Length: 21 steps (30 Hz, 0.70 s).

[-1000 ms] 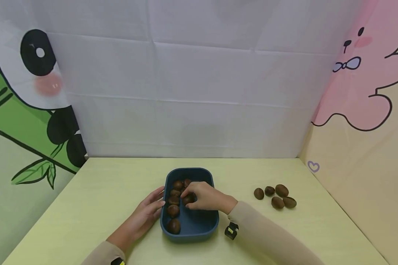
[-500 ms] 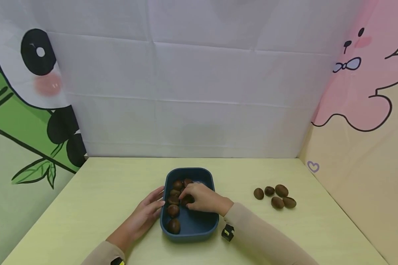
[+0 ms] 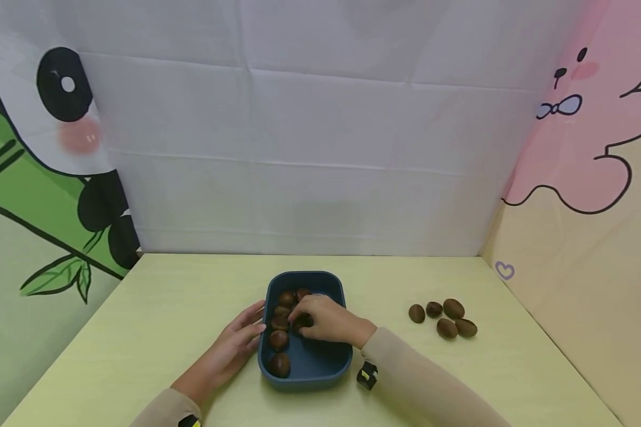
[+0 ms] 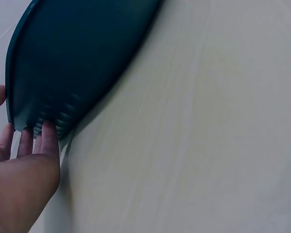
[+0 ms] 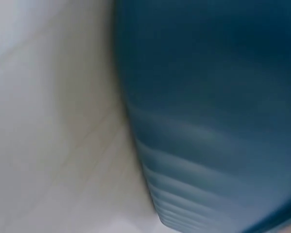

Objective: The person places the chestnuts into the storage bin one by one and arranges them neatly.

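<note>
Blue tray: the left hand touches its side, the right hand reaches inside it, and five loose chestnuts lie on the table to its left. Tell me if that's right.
Not quite: the five loose chestnuts lie on the table to the right of the blue tray, as the head view shows. The left hand does touch its side, and the right hand reaches inside.

No text, brand or number legible in any view. One sign noted: a purple heart outline on the right-hand wall, between three and four o'clock in the head view. Yellow marks on the black wrist device, half past five: too small to read.
</note>
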Available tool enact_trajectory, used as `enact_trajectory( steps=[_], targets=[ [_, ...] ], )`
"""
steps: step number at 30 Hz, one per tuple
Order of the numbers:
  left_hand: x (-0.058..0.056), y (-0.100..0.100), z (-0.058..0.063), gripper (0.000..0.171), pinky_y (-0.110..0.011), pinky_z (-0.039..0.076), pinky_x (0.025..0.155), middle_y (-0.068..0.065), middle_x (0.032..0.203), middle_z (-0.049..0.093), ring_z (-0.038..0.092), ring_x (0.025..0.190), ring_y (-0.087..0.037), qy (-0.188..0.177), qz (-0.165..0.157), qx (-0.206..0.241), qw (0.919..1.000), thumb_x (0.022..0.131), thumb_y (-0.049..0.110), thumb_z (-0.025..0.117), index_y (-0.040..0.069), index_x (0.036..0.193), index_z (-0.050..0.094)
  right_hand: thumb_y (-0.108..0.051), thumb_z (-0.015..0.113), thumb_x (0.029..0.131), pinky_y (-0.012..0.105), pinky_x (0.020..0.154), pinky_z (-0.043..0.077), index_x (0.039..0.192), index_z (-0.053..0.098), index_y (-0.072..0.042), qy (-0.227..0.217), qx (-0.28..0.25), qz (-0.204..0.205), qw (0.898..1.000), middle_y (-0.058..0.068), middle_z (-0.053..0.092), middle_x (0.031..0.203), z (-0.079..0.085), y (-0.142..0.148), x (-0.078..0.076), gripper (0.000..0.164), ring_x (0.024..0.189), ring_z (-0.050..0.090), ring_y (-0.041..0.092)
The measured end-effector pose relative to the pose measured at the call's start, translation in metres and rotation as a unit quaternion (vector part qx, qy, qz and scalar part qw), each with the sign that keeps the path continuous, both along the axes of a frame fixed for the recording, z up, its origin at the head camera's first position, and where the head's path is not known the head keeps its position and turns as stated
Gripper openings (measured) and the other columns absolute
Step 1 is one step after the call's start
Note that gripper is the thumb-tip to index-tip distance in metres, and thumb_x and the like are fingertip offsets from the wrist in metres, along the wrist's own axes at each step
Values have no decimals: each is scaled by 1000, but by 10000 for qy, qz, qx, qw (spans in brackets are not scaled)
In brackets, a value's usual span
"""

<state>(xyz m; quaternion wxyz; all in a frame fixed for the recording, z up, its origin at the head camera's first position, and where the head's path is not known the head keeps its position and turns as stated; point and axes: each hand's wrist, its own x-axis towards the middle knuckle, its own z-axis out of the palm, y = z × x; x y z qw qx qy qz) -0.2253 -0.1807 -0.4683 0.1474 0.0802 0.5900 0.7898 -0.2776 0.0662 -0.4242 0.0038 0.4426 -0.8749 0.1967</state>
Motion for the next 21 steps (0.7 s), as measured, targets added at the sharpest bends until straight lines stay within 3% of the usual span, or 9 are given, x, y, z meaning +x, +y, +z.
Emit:
enact_trajectory(
  steps=[12,21],
  targets=[
    [1,0,1,67,-26,42,101,-20,162,18,23,146,-35,21,-9,-15,10000,101,7,53,5,159,20,-11,69,94,27,84,49,123,68,-10,-176,-320,33,9993,4,66,115,27,39,6,30,101,60,19],
    [1,0,3,68,-27,41,103,-20,163,16,20,147,-35,18,-88,-72,9999,101,10,53,6,159,18,-7,71,92,38,85,55,121,67,-7,-280,-572,-398,9972,3,66,114,39,95,12,30,101,63,20]
  ],
)
